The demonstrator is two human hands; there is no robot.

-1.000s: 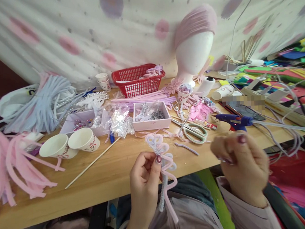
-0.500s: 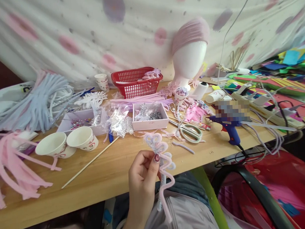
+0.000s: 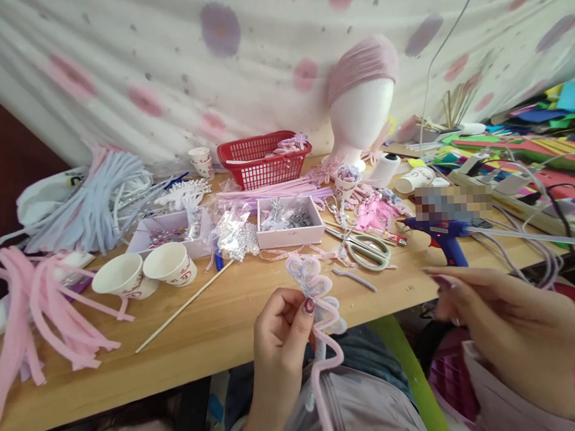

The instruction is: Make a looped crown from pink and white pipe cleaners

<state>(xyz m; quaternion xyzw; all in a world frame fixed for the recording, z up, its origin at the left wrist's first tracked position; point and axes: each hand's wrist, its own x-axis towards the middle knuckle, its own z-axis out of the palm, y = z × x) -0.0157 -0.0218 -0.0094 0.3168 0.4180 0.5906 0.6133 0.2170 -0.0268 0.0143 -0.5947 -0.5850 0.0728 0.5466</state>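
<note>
Between the thumb and fingers of my left hand [image 3: 286,328] is a pipe-cleaner flower [image 3: 322,290], with looped petals in pink and pale blue-lilac. A long wavy pink pipe-cleaner end hangs from it towards my lap, beside a thinner pale stem. My right hand [image 3: 513,333] is in the air at the right, in front of the blue glue gun [image 3: 446,235] and apart from the flower. Its thumb and fingertips are pinched together; whatever they may hold is too small to make out. Scissors [image 3: 370,251] and a short lilac pipe-cleaner piece [image 3: 354,279] lie on the table beyond the flower.
Paper cups [image 3: 169,265], a wooden stick [image 3: 184,305] and pink pipe cleaners [image 3: 67,305] lie to the left. Behind are boxes of beads [image 3: 291,237], a red basket [image 3: 267,169] and a white foam head [image 3: 362,112]. Cables [image 3: 536,244] run along the right.
My right hand has come into view from the right with its fingertips pinched. The view has shifted slightly; my left hand still holds the flower much as before.
</note>
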